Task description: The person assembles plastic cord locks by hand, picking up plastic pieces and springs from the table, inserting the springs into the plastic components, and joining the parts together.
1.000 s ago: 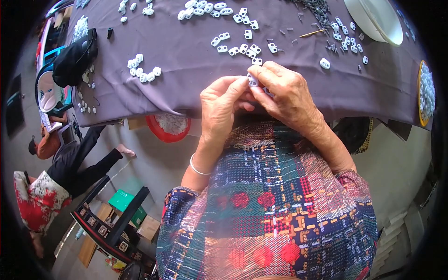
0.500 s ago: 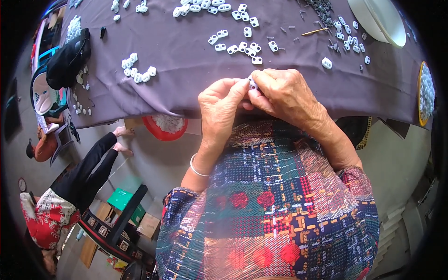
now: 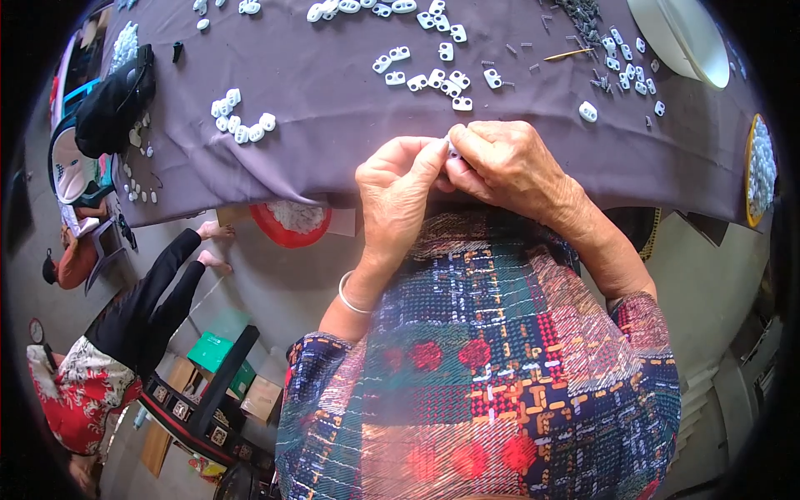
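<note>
White piece (image 3: 453, 152) in the pinch of left hand (image 3: 397, 185) and right hand (image 3: 515, 164), purple-grey tablecloth (image 3: 325, 83) beyond, grey floor (image 3: 287, 287) below

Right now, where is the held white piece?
In the head view, the held white piece sits upper centre, between the left hand and right hand.

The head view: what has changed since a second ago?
The left hand and right hand have drawn slightly toward the body, now hiding more of the small white piece they pinch. The bystander's legs have come closer together. Neither hand let go; the loose white pieces stayed put.
</note>
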Demonstrator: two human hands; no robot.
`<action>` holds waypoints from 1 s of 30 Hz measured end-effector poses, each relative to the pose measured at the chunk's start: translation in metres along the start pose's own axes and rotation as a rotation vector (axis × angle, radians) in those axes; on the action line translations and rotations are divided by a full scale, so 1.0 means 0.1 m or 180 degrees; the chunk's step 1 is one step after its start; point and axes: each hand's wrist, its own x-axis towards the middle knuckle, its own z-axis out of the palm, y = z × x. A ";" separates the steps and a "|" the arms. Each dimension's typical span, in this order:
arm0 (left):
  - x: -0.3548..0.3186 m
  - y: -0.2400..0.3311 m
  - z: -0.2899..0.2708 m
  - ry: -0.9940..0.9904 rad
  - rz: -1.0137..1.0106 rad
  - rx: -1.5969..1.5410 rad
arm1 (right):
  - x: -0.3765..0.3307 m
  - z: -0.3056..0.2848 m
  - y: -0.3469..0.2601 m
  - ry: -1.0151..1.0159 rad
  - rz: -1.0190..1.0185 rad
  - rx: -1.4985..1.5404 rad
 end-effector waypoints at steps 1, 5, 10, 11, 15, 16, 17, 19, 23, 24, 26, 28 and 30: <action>0.00 0.00 0.00 0.0004 0.0015 0.0010 | 0.00 0.01 0.00 -0.0001 -0.0004 -0.0004; -0.01 0.00 0.04 0.0066 0.0113 0.0140 | -0.02 0.02 -0.02 0.0028 0.0034 -0.0112; 0.01 -0.05 0.03 0.0051 0.0267 0.0128 | -0.05 0.07 -0.07 0.0118 -0.0002 -0.0276; 0.00 -0.05 0.02 0.0056 0.0254 0.0159 | -0.06 0.08 -0.07 0.0144 -0.0005 -0.0314; -0.04 -0.04 0.02 0.0087 0.0257 0.0130 | -0.06 0.05 -0.09 0.0120 -0.0024 -0.0307; -0.03 -0.06 -0.02 -0.0019 0.0157 -0.0035 | -0.06 0.02 -0.11 0.0115 0.0004 -0.0071; -0.04 -0.02 -0.03 -0.0064 0.0183 -0.0046 | -0.06 -0.01 -0.12 0.0106 0.0016 0.0175; -0.04 0.08 -0.04 0.0054 0.0231 -0.0064 | -0.10 -0.15 -0.09 0.0031 0.0160 0.0412; 0.20 0.37 -0.19 0.0317 0.1148 0.0663 | -0.11 -0.47 0.25 0.1243 0.0531 -0.0786; 0.30 0.43 -0.25 0.0380 0.1320 0.0905 | -0.10 -0.54 0.29 0.1249 0.0692 -0.0981; 0.50 0.52 -0.39 0.0539 0.1624 0.1499 | -0.03 -0.58 0.35 0.1260 0.0687 -0.1075; 0.73 0.54 -0.55 0.0611 0.1898 0.1870 | 0.03 -0.58 0.38 0.1164 0.0714 -0.1105; 0.90 0.58 -0.64 0.0741 0.2047 0.2536 | 0.11 -0.54 0.38 0.1016 0.0719 -0.1146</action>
